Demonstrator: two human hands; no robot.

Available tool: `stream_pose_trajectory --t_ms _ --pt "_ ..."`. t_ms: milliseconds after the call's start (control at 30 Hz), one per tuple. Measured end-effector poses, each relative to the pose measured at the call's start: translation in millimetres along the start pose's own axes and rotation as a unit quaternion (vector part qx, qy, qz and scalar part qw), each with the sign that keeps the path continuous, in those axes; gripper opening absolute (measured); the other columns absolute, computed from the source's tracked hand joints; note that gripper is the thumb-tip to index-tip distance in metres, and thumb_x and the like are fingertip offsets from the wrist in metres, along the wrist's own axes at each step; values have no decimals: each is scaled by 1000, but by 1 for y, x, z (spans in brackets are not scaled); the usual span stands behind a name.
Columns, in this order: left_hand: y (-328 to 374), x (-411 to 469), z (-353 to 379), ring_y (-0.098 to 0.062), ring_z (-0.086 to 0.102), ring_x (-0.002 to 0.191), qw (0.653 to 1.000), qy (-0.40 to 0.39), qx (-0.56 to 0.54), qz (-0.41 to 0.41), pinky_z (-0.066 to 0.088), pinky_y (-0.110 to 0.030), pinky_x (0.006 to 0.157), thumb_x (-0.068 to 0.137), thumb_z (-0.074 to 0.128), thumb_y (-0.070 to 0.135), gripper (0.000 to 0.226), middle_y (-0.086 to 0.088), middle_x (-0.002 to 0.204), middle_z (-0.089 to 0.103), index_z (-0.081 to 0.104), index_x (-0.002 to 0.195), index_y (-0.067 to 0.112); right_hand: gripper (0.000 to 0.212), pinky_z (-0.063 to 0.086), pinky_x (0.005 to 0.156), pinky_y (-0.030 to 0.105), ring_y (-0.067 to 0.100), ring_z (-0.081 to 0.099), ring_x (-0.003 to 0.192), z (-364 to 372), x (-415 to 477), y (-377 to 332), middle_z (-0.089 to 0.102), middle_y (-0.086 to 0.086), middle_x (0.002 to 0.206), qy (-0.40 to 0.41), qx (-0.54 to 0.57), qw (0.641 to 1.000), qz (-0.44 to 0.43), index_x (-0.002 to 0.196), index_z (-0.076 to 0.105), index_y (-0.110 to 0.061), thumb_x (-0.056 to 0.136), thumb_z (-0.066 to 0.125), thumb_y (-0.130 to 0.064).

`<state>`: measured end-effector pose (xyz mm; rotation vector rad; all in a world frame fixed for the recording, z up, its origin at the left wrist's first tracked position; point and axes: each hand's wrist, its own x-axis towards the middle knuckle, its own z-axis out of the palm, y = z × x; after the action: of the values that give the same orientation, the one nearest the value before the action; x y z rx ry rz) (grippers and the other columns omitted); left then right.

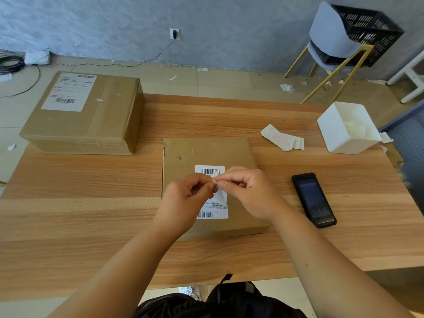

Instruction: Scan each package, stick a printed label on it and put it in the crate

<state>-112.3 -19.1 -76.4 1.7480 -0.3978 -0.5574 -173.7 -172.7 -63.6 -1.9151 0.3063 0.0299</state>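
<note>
Our left hand (185,191) and right hand (250,191) meet just above the package (206,152). Each has fingertips pinched on the same small label (215,181), and we judge that we are peeling it from its backing. The package lies flat in the middle of the table (80,180), right under our hands.

The main risk is the label itself. If we pull unevenly it may tear, and once free it may curl, fold onto its own glue or cling to a fingertip. We cannot tell how much of it is loose yet. There is also a placement risk: the package already carries a white barcode sticker (210,171), directly below our fingers. If we drop the new label carelessly, we could cover those bars or lay it down creased.

The black scanner (313,199) rests on the table just right of the package, near our right wrist, so a wide elbow swing could knock it. A fanned pile of spare labels (283,140) lies further off to the right, next to a white bin (337,134). A larger box (85,113) sits at the far left. The crate (371,26) is well apart, on a chair (330,31) beyond the table's far right corner. The bin stands roughly between the package and that crate, so we judge the package will have to be carried over or around it.
</note>
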Motion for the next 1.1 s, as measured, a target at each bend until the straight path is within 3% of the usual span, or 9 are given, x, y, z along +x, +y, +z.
stream_pose_trajectory --t_ms 200,400,733,867,933,1100 --pt "-1 1 -1 -1 65 68 1000 2 -7 1 51 -13 63 90 58 11 17 9 76 71 70 82 20 21 48 78 21 13 61 89 2 -1 -1 67 -8 91 6 2 1000 -3 89 72 -38 90 64 -18" --pt "-2 3 -1 -1 64 65 1000 4 -3 2 48 -10 60 89 60 16 15 9 72 70 71 79 21 18 41 69 12 -1 55 77 2 -1 -1 65 -7 89 3 -20 1000 -12 94 74 -29 90 64 -15" --pt "-2 4 -2 -8 64 64 1000 11 1 13 53 -21 60 86 63 15 18 8 70 69 71 74 24 14 40 65 10 -6 52 67 2 -1 -1 63 -10 85 5 -39 999 -20 96 76 -21 89 65 -16" --pt "-1 3 -2 -10 63 66 997 1 51 50 53 -28 62 85 64 16 17 11 72 69 70 74 28 9 43 68 14 5 59 76 3 -1 1 66 -7 83 22 9 1000 -6 85 76 -24 85 70 -18" --pt "0 4 -2 -6 62 65 997 -7 59 55 53 -25 61 86 63 16 17 12 73 68 70 76 27 11 46 72 18 10 61 79 2 -1 2 66 -8 82 26 12 1000 -1 84 75 -26 86 68 -17" --pt "3 5 7 -2 59 61 998 -17 35 45 43 -9 55 86 63 14 19 13 74 68 70 75 27 22 46 70 15 4 56 69 -2 -6 5 59 -18 68 41 37 998 10 76 71 -26 93 59 -18"
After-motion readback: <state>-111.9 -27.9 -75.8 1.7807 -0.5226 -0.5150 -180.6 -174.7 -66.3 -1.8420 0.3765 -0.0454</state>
